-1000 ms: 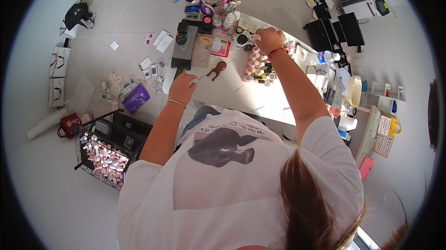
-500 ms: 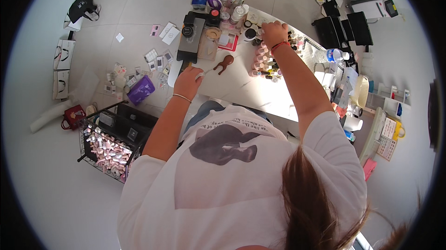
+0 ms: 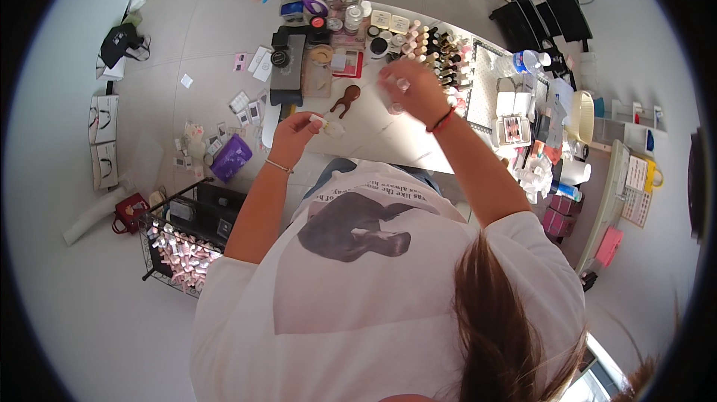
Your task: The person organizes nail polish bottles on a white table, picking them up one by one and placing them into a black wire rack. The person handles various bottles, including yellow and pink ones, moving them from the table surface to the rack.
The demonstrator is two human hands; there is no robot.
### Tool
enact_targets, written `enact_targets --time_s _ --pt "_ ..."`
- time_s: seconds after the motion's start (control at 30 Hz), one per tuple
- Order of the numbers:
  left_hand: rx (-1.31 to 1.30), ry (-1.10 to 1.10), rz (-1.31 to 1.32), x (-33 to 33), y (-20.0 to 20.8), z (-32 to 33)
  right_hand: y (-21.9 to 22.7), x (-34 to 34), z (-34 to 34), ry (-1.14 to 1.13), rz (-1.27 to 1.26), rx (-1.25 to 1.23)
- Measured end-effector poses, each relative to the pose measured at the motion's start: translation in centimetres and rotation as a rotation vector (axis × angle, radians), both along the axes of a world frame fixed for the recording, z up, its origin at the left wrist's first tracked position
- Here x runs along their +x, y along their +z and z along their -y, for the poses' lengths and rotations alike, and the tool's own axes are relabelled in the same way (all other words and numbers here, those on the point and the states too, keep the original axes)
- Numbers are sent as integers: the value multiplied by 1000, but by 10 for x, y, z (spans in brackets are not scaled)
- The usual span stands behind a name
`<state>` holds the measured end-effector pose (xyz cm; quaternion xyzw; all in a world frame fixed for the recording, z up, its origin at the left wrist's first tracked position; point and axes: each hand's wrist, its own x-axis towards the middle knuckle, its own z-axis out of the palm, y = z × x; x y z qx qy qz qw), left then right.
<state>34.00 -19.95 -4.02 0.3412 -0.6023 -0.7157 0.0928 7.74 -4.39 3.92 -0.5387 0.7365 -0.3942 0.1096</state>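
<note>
- Small pale, see-through item [image 3: 332,129]: pinched by the left hand [image 3: 294,137], over the white table [image 3: 388,137] near its front edge.
- Right hand [image 3: 417,92]: blurred above the tabletop; I cannot tell its grip.
- Brown forked piece [image 3: 352,93] between them; small bottles [image 3: 449,60] beyond.
- Purple pouch [image 3: 231,158] on the tiled floor [image 3: 213,17], left.

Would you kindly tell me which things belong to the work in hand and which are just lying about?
Apparently in use:
pale item, at the left hand
small bottles, near the blurred right hand

Apparently lying about:
purple bag
red handbag
water bottle
</note>
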Motion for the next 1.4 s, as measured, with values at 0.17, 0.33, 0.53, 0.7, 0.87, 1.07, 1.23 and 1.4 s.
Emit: enact_targets --time_s 0.17,0.33,0.53,0.7,0.87,1.07,1.23,1.4 --pt "-99 -247 -43 -40 39 -23 5 62 -28 228 404 129" --pt "-211 -422 -12 -75 41 -47 -3 59 -57 -2 461 211" --pt "-54 -607 -85 -100 31 -69 -18 49 -101 -163 402 249" --pt "-237 -770 -29 -117 37 -78 -60 29 -148 -435 345 87" --pt "-302 -700 22 -114 2 -73 -90 0 -173 -615 155 210" --pt "-118 -521 151 -116 -35 -67 -115 -11 -165 -595 4 220" --pt "-94 -481 234 -121 -48 -72 -121 -9 -160 -572 10 234" --pt "-1 -393 324 -130 -44 -87 -120 -15 -159 -542 13 257"
